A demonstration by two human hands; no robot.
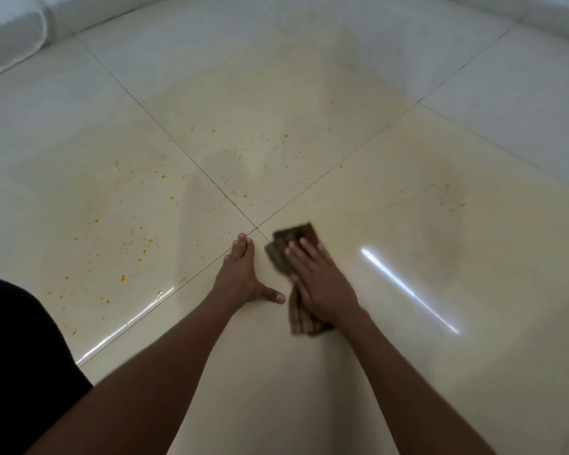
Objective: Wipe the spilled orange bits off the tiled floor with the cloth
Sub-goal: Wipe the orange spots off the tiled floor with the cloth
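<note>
Small orange bits (138,247) lie scattered over the glossy cream tiled floor (391,198), mostly on the left tile and the far middle tile, with a few faint specks at the right. My right hand (319,284) presses flat on a brown checked cloth (294,236) just right of where the tile joints cross; the cloth looks blurred. My left hand (240,274) rests flat on the floor beside it, fingers straight and thumb spread, holding nothing.
White upholstered furniture (10,31) stands at the far left corner, and another pale edge (552,8) runs along the far right. A dark clothed knee (17,356) fills the lower left. Bright light streaks reflect off the tiles.
</note>
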